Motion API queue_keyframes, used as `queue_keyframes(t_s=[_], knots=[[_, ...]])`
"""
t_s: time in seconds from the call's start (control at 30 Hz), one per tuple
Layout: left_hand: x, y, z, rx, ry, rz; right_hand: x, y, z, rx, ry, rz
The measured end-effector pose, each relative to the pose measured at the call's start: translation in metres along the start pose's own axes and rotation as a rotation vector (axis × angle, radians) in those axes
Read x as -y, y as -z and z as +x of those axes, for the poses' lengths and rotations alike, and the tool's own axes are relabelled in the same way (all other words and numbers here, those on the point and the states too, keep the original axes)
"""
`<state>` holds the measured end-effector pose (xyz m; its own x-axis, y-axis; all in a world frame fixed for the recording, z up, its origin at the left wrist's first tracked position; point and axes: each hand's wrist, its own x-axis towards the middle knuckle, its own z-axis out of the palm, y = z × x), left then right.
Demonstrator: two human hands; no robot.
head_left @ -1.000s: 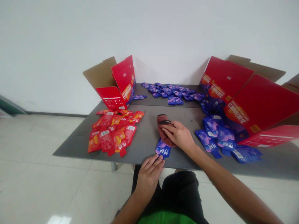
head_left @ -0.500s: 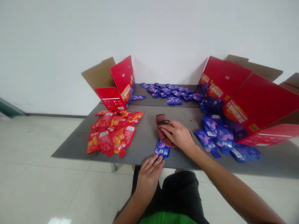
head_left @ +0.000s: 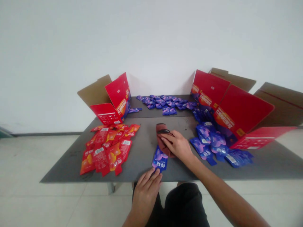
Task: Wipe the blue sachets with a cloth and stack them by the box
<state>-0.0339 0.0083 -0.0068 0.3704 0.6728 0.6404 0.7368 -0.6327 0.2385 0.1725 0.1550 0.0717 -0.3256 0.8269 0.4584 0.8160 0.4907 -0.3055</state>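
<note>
A blue-purple sachet [head_left: 159,160] lies flat on the grey table, near its front edge. Fingertips of my left hand [head_left: 146,186] rest on the sachet's near end, stretched out and flat. My right hand [head_left: 177,143] is closed on a brownish-red cloth [head_left: 161,143] with dark edging, which covers the sachet's far end. To the left lies a pile of red-orange sachets [head_left: 106,148]. More blue sachets [head_left: 210,142] are heaped to the right of my right hand.
A red open carton [head_left: 106,112] stands at the back left, its flaps up. Large red cartons [head_left: 239,110] stand at the right. Another spread of blue sachets [head_left: 163,102] lies along the wall at the back of the table [head_left: 139,148].
The camera view has tilted up, so the table sits lower in the picture. My right hand with the cloth has shifted slightly over the sachet; my left hand stays at its near end.
</note>
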Motion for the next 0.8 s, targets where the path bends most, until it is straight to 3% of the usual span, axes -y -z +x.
queue_keyframes(t_s=[0.17, 0.33, 0.53, 0.73, 0.8], knots=[[0.005, 0.005, 0.026, 0.040, 0.036, 0.024, 0.020, 0.011, -0.066, -0.198, -0.064, 0.344], [0.006, -0.012, 0.058, 0.120, 0.175, 0.184, 0.014, 0.012, -0.109, -0.272, -0.181, 0.500], [0.001, -0.035, 0.083, 0.293, 0.295, 0.389, 0.008, 0.012, -0.120, -0.329, -0.293, 0.571], [-0.002, -0.015, 0.121, 0.661, 0.399, 0.350, 0.008, 0.012, -0.119, -0.335, -0.290, 0.634], [-0.004, -0.005, 0.130, 0.726, 0.409, 0.360, 0.007, 0.012, -0.119, -0.331, -0.281, 0.663]])
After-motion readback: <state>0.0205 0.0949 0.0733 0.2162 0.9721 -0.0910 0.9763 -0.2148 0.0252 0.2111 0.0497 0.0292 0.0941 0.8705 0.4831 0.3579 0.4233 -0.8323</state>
